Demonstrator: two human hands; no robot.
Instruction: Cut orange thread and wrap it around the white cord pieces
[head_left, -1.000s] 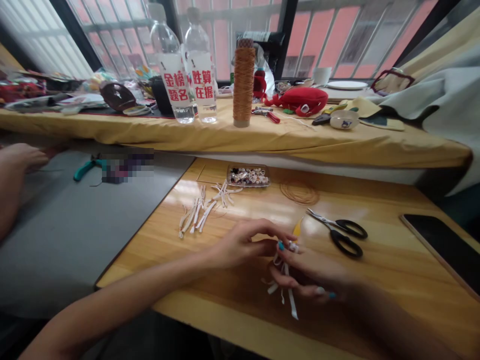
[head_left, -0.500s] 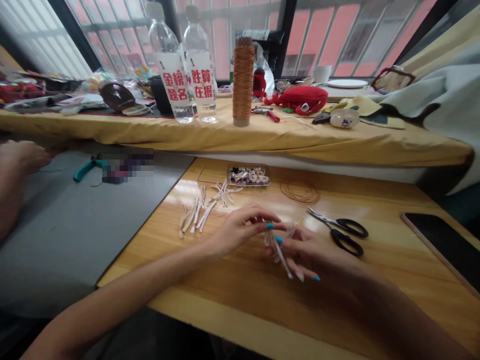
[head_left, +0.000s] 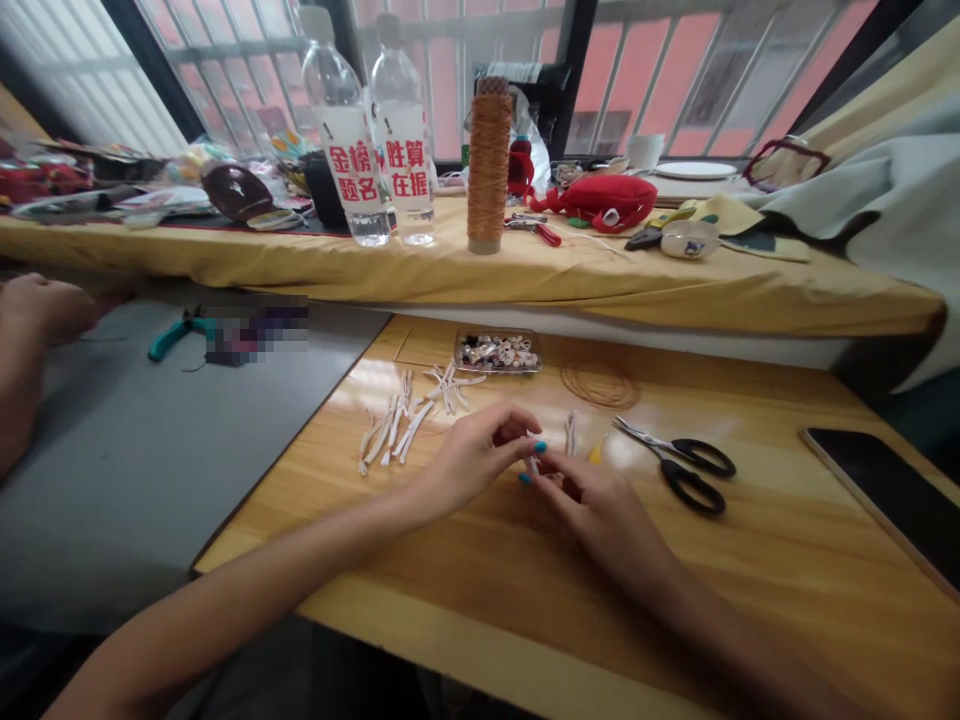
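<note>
My left hand [head_left: 476,455] and my right hand [head_left: 596,510] meet fingertip to fingertip over the wooden table [head_left: 757,580]. Both pinch a small bunch of white strips [head_left: 534,462] between them; one strip end [head_left: 571,432] sticks up behind my right hand. Most of the bunch is hidden by the fingers. More loose white strips [head_left: 409,412] lie to the left of my left hand. Black-handled scissors [head_left: 679,465] lie just right of my right hand.
A shallow tray of beads [head_left: 496,352] and a coil of tan thread [head_left: 600,385] sit behind my hands. A phone [head_left: 896,495] lies at right. Another person's hand [head_left: 41,310] rests on a grey mat [head_left: 135,470] by teal pliers [head_left: 174,333]. Bottles [head_left: 375,130] and a thread spool [head_left: 487,160] stand on the yellow-draped ledge.
Both hands moved away from me across the table with the strips. The strips that hung below my right hand are now gathered between the fingertips.
</note>
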